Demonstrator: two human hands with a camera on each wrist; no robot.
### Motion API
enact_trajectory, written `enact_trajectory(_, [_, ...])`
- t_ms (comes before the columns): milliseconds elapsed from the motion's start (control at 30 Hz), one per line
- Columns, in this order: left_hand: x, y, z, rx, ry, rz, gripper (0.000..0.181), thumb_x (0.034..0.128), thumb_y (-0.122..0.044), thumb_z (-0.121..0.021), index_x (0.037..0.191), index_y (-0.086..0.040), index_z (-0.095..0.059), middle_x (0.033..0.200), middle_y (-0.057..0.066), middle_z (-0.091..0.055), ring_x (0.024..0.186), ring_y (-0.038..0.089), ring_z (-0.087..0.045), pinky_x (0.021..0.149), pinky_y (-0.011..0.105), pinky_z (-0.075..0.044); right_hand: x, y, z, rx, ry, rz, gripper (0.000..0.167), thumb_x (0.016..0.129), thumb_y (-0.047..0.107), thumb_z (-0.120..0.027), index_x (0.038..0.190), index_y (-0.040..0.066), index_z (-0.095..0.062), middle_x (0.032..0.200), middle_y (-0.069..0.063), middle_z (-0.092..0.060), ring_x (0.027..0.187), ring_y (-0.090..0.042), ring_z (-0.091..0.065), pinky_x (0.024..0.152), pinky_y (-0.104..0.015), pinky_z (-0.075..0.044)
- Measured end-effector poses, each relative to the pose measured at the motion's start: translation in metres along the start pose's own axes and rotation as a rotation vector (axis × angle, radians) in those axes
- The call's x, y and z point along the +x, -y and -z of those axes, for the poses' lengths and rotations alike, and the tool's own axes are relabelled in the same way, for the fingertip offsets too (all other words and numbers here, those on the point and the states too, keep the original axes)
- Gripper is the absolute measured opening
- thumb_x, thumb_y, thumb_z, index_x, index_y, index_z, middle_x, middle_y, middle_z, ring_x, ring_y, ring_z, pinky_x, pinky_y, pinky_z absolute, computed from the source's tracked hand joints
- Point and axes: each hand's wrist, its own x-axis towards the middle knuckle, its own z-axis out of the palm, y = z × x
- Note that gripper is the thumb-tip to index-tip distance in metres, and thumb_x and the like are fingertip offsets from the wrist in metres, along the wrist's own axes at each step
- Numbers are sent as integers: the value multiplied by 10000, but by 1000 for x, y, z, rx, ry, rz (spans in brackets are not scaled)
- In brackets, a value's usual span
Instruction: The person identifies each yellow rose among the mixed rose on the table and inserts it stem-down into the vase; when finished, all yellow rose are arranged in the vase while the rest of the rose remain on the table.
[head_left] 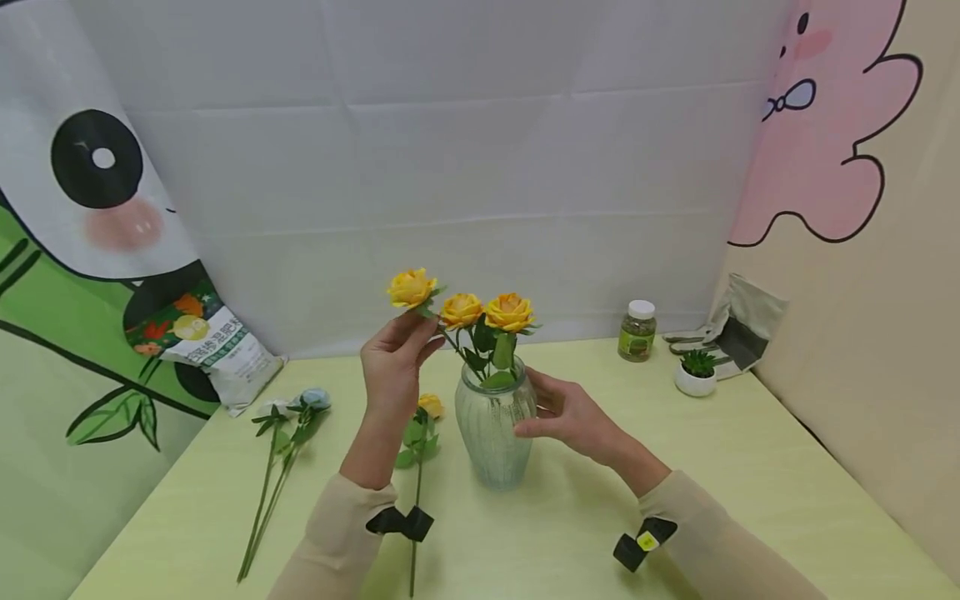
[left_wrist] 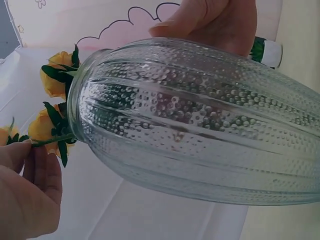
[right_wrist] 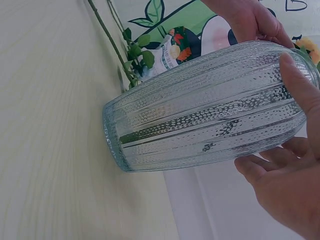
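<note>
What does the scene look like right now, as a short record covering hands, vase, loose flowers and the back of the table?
Left hand: pinches a yellow rose below its bloom, stem angled toward the vase
Right hand: holds the vase's side
Vase: clear glass, upright on the table, two other yellow roses in its mouth
Loose flowers, left of vase: one yellow rose; farther left, a blue flower and a white flower
Back right: lidded jar, potted plant

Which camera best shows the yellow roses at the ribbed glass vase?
The head view: all three ruffled yellow roses fit in frame, blooms unobstructed. The left wrist view shows two partly leaf-covered and one cut off; the right wrist view, little more than some petals at its edge.
</note>
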Motion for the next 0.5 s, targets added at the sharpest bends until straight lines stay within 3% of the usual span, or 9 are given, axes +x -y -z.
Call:
enact_trajectory(133, [-3, 6, -3, 113, 49, 25, 184, 918, 21, -703, 1042, -96, -772, 971, 39, -747, 874, 179, -711, 836, 361, -601, 0, 1, 1, 1, 2, 1, 937, 869, 194, -808, 1586, 49, -222, 1636, -74, -224, 1469, -302, -282, 1147, -450, -334])
enact_trajectory(267, [-4, 10, -4, 152, 62, 35, 186, 920, 11, -704, 1099, -11, -747, 974, 48, -742, 857, 189, -701, 862, 383, -591, 0, 1, 1, 7, 5, -9, 936, 872, 199, -806, 1588, 54, -221, 1633, -75, -238, 1466, -308, -290, 1143, -455, -344])
enact_trajectory(500, [-7, 15, -4, 230, 78, 110, 220, 922, 12, -700, 1138, 52, -717, 941, -19, -756, 867, 134, -711, 871, 311, -575, 0, 1, 0, 5, 0, -17, 932, 867, 180, -810, 1589, 65, -231, 1628, -69, -258, 1462, -301, -305, 1140, -433, -352])
